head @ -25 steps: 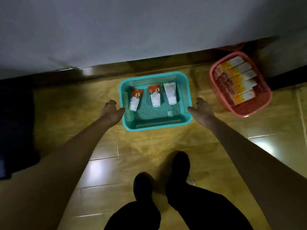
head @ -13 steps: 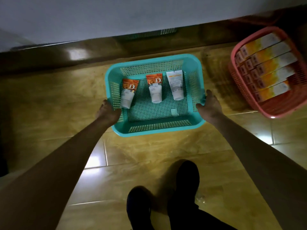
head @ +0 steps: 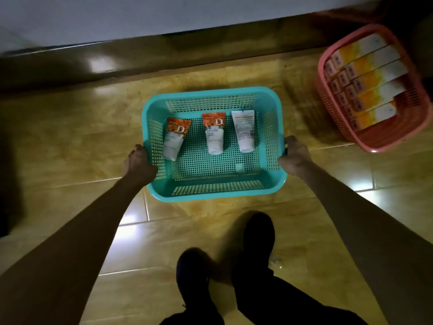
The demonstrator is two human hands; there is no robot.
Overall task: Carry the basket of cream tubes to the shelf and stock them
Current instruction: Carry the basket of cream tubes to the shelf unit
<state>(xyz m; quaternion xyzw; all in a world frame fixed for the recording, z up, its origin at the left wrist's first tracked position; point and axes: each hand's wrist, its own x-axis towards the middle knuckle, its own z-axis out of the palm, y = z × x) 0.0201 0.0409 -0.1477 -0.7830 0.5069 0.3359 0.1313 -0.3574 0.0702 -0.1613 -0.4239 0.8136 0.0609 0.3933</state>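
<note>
The teal perforated plastic basket (head: 214, 191) sits over the glossy tan tiled floor (head: 70, 137), three white cream tubes (head: 215, 133) lying inside. The left hand (head: 138, 164) and right hand (head: 295, 154) have their fingers curled on its side rims. A pink plastic basket (head: 398, 130) of orange-white boxes (head: 372, 80) sits right.

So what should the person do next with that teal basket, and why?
Probably lift it straight up and level. The left hand and right hand grip opposite rims of the teal basket, and three cream tubes lie loose inside, so tilting could slide them.
</note>
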